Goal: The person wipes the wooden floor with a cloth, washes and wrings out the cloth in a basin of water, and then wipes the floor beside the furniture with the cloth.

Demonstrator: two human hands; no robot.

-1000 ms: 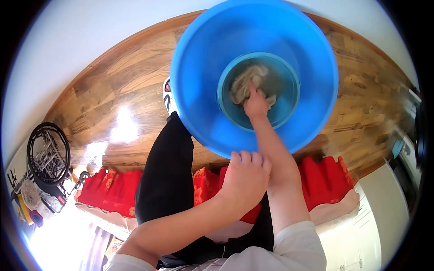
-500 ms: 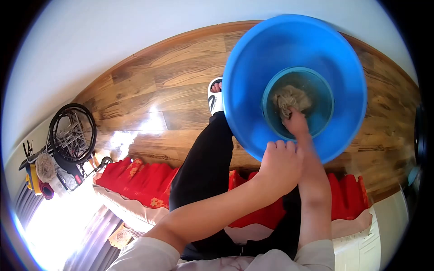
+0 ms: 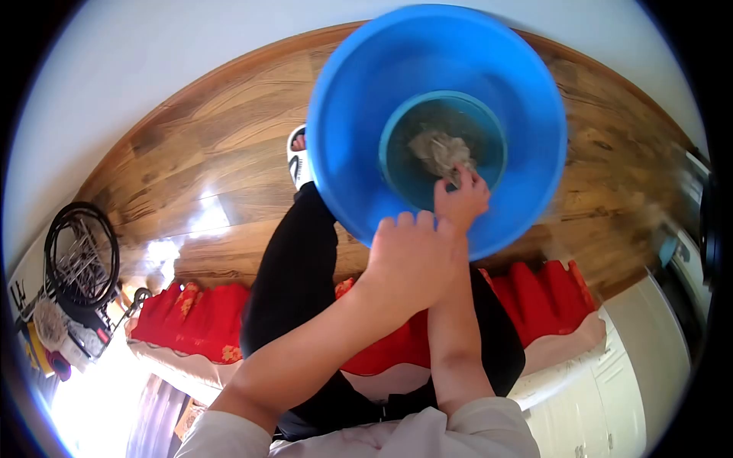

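Observation:
Inside a large blue tub [image 3: 343, 195] stands a smaller teal bucket [image 3: 388, 168] of cloudy water. A crumpled beige cloth [image 3: 441, 153] lies in that water. My right hand [image 3: 462, 200] reaches over the bucket's near rim, its fingers apart and the fingertips at the cloth's near edge. My left hand [image 3: 412, 256] is closed, knuckles up, beside and partly over my right wrist near the tub's front rim. Whatever its curled fingers hold, if anything, is hidden.
My leg in black trousers [image 3: 290, 267] and a white slipper [image 3: 296, 164] are left of the tub. Red fabric [image 3: 195, 317] covers a seat edge around me. A wheeled frame [image 3: 82, 256] stands at far left on the wooden floor [image 3: 179, 164]. White cabinets [image 3: 603, 393] are lower right.
My right hand has drawn back from deeper in the bucket and its fingers have spread. The cloth has shifted in shape. The whole view has swung sideways and back.

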